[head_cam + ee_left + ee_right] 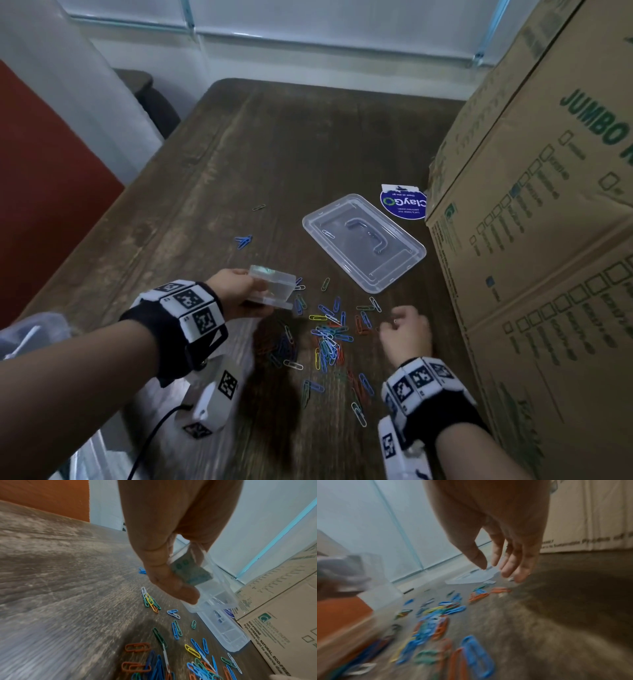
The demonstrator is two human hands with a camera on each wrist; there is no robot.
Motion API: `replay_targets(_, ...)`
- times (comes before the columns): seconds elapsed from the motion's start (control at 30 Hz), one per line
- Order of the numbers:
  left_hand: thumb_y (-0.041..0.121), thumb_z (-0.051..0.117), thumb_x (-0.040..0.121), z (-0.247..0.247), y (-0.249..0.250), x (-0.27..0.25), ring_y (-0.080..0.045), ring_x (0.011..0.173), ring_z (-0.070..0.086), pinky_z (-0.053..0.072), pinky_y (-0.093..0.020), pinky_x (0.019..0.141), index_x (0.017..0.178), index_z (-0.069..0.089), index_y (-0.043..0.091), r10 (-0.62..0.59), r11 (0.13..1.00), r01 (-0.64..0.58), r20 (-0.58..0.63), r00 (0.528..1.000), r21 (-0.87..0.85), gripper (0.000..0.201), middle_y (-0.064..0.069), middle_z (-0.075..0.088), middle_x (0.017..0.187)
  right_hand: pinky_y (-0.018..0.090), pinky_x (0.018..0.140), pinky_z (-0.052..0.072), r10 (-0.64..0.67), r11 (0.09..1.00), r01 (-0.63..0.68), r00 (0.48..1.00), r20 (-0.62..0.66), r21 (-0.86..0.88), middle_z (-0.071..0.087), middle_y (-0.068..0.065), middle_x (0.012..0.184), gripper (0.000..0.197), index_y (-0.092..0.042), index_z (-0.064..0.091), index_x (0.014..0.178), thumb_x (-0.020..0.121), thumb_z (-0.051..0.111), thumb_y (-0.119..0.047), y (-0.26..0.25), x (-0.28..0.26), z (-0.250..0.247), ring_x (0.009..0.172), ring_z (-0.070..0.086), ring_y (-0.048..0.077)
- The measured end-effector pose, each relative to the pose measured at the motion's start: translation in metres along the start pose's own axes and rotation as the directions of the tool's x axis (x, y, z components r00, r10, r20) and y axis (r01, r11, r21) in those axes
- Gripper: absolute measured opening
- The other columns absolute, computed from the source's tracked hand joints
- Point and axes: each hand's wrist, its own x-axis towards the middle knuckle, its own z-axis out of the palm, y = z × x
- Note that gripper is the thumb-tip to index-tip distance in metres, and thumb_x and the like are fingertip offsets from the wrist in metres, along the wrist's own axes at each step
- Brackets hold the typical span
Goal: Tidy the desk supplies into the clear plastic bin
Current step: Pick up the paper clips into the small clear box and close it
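Observation:
My left hand (239,291) grips a small clear plastic bin (272,286) by its side and holds it tilted above the wooden desk (239,154). In the left wrist view the thumb (171,582) presses on the bin (216,588), which carries a greenish label. Several coloured paper clips (329,337) lie scattered and heaped between my hands, also seen as paper clips (197,655) and blurred paper clips (436,615). My right hand (404,327) hovers at the right edge of the heap. Its fingers (508,568) hang relaxed and hold nothing.
The bin's clear lid (363,240) lies flat beyond the clips, with one clip on it. Tall cardboard boxes (534,240) wall off the right side. A blue round sticker (402,204) lies by the boxes. A plastic bag (34,329) sits at the near left.

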Motion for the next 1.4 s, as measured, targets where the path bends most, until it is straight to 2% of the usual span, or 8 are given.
replay_targets(0.17,0.006,0.053,0.093,0.003,0.005,0.001,-0.025,0.070,0.055,0.053,-0.027,0.039,0.116,0.049,-0.001,0.017,0.997,-0.019,-0.024,1.000,-0.074,0.025,-0.014,0.051,0.084,0.040,0.106,0.032,0.199,0.972,-0.194,0.980,0.025,-0.135,0.029,0.018,0.144,0.053,-0.012,0.039,0.140,0.090,0.053,-0.025,0.005,0.021,-0.014,0.130,0.035,0.038)
replay_targets(0.4,0.014,0.053,0.094,0.013,-0.003,0.007,-0.025,0.068,0.055,0.052,-0.025,0.036,0.115,0.050,0.000,-0.013,0.999,0.012,-0.007,1.000,-0.036,0.025,-0.014,0.052,0.084,0.034,0.099,0.045,-0.030,0.981,-0.058,0.896,0.444,0.184,0.058,0.002,0.110,0.036,-0.007,0.057,0.122,0.091,0.056,-0.027,-0.029,0.000,0.034,0.102,0.055,0.018)
replay_targets(0.6,0.024,0.043,0.099,0.028,0.000,0.013,-0.015,0.048,0.058,0.046,-0.018,0.038,0.101,0.056,0.004,-0.034,0.998,0.023,0.177,0.984,0.062,0.023,-0.009,0.062,0.068,0.027,0.081,0.046,-0.343,0.881,0.145,0.851,0.397,0.451,0.057,-0.005,0.088,0.005,-0.017,0.055,0.086,0.089,0.059,-0.018,-0.067,-0.006,0.016,0.082,0.054,0.007)
replay_targets(0.83,0.015,0.042,0.099,0.038,0.020,0.033,-0.009,0.034,0.054,0.039,-0.012,0.033,0.097,0.054,0.009,0.112,0.993,-0.115,0.147,0.983,0.009,0.014,-0.008,0.059,0.083,0.033,0.078,0.052,-0.276,0.864,0.045,0.875,0.398,0.502,0.059,0.002,0.099,0.017,-0.024,0.048,0.081,0.087,0.062,-0.017,-0.079,0.017,0.024,0.096,0.059,0.016)
replay_targets(0.97,0.028,0.043,0.098,0.040,0.024,0.039,-0.016,0.057,0.052,0.040,-0.019,0.045,0.112,0.056,0.007,0.069,0.980,-0.105,0.204,0.977,0.170,0.029,-0.005,0.059,0.085,0.034,0.076,0.058,-0.274,0.850,0.050,0.893,0.358,0.525,0.061,0.007,0.092,0.024,-0.020,0.044,0.075,0.086,0.062,-0.008,-0.088,0.025,0.031,0.091,0.065,0.021)
replay_targets(1.07,0.047,0.048,0.091,0.033,0.025,0.054,-0.020,0.077,0.057,0.049,-0.030,0.068,0.116,0.056,0.010,0.197,0.825,-0.253,0.162,0.967,0.505,0.045,-0.006,0.060,0.093,0.044,0.079,0.058,-0.260,0.867,0.136,0.944,0.202,0.479,0.067,0.012,0.091,0.031,-0.021,0.044,0.067,0.083,0.063,-0.002,-0.088,0.034,0.033,0.089,0.068,0.027)
replay_targets(1.2,0.051,0.060,0.081,0.003,0.034,0.082,-0.026,0.113,0.056,0.044,-0.034,0.097,0.126,0.054,0.013,0.509,0.576,-0.327,-0.015,0.861,0.749,0.059,-0.012,0.052,0.128,0.039,0.069,0.060,-0.205,0.879,0.142,0.974,0.092,0.454,0.066,0.007,0.084,0.033,-0.019,0.044,0.064,0.084,0.063,0.000,-0.080,0.049,0.030,0.081,0.070,0.025)
replay_targets(1.4,0.025,0.050,0.094,-0.030,0.048,0.131,-0.031,0.136,0.036,0.033,-0.035,0.107,0.147,0.027,0.011,0.301,0.262,-0.076,-0.007,0.953,0.962,0.059,-0.013,0.029,0.151,0.018,0.075,0.053,-0.242,0.860,0.132,0.956,0.166,0.492,0.066,-0.004,0.089,0.020,-0.017,0.065,0.085,0.083,0.062,0.003,-0.074,0.057,0.021,0.088,0.063,0.012)
